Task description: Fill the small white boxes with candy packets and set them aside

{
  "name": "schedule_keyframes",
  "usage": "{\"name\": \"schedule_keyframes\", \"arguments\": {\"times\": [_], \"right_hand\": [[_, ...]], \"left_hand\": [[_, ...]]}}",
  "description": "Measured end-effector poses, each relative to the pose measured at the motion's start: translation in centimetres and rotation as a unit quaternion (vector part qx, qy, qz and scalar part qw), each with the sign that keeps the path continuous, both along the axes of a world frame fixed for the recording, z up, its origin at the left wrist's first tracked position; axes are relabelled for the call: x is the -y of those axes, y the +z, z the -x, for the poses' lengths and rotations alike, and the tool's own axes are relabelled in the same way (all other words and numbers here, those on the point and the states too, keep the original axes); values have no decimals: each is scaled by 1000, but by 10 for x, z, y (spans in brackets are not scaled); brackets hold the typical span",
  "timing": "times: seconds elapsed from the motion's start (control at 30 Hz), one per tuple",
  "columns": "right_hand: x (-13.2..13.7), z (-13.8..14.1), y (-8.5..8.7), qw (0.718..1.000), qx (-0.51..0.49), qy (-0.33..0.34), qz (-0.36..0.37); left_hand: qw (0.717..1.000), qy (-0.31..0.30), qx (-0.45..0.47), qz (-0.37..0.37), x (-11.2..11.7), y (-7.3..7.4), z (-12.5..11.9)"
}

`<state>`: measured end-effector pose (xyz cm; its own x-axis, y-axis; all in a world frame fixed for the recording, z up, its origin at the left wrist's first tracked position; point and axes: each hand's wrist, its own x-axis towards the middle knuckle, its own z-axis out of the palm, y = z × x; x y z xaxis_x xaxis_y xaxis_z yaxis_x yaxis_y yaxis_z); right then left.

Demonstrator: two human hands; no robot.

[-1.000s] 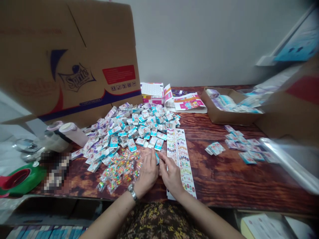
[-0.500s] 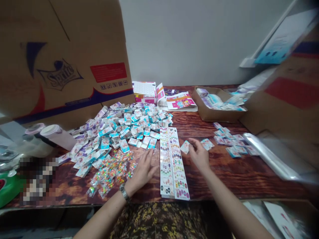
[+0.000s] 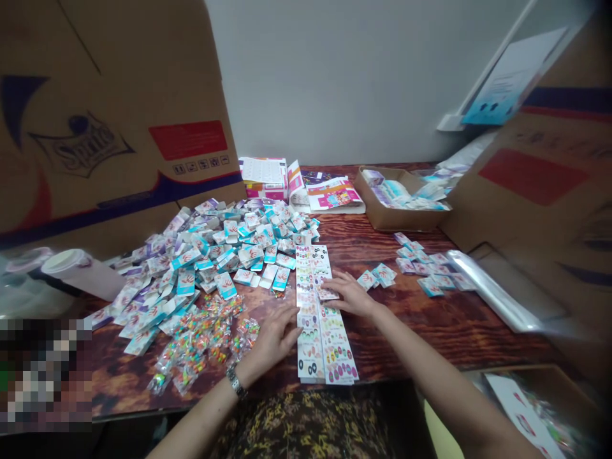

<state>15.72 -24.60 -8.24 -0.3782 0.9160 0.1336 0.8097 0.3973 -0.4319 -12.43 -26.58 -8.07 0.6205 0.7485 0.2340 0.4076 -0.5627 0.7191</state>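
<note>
Reaching over two printed strips (image 3: 310, 352) side by side on table (image 3: 382, 344), had left hand (image 3: 273, 343) half-curled at left one's edge, right hand (image 3: 352, 294) fingers apart over right one. Couldn't tell if pinching. Counted at least two small boxes (image 3: 383, 275) right of right hand, one shiny roll (image 3: 495, 292), two big cartons (image 3: 119, 102). Couldn't count heaped boxes (image 3: 204, 262), colorful packets (image 3: 210, 328).

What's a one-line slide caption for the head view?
Right hand over printed strips, left hand at their edge; box pile and packets to the left.
</note>
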Motion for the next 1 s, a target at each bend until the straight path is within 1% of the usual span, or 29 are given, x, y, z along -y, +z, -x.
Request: {"name": "schedule_keyframes", "arguments": {"times": [0.03, 0.1, 0.23, 0.3, 0.37, 0.4, 0.43, 0.5, 0.53, 0.6, 0.67, 0.7, 0.77, 0.87, 0.93, 1.0], "right_hand": [[3, 4, 5, 1000, -12, 1, -2], [11, 17, 22, 998, -56, -3, 6], [25, 49, 68, 985, -172, 9, 25], [28, 62, 88, 977, -211, 10, -4], [30, 72, 101, 971, -235, 4, -43], [32, 75, 104, 969, -242, 5, -57], [34, 79, 104, 968, -244, 12, -65], [41, 87, 99, 969, -233, 51, -57], [46, 91, 94, 971, -220, 76, -45], [55, 99, 82, 975, -187, 115, -21], [62, 105, 73, 979, -165, 115, -10], [63, 107, 70, 981, -167, 101, -10], [60, 109, 68, 980, -187, 56, -19], [50, 110, 71, 976, -215, -15, -31], [44, 112, 71, 975, -215, -49, -26], [40, 114, 69, 974, -211, -74, -19]], "left_hand": [[1000, 5, 5, 3, -1, 2, -1], [1000, 11, 15, -2, -4, 7, -6], [998, 8, 54, -20, -8, 20, -16], [996, 10, 89, 16, -10, 22, -18], [986, 14, 134, 97, -11, 20, -17], [977, 20, 159, 143, -12, 19, -16], [965, 32, 183, 186, -13, 17, -14], [933, 71, 241, 256, -14, 13, -11], [911, 93, 277, 291, -14, 12, -11], [856, 127, 347, 361, -13, 12, -10], [805, 143, 398, 416, -11, 16, -11], [790, 145, 411, 432, -9, 18, -11], [779, 138, 423, 442, -5, 23, -12], [782, 113, 425, 441, 0, 29, -10], [793, 97, 419, 431, 1, 31, -8], [816, 83, 400, 410, 2, 31, -6]]}}
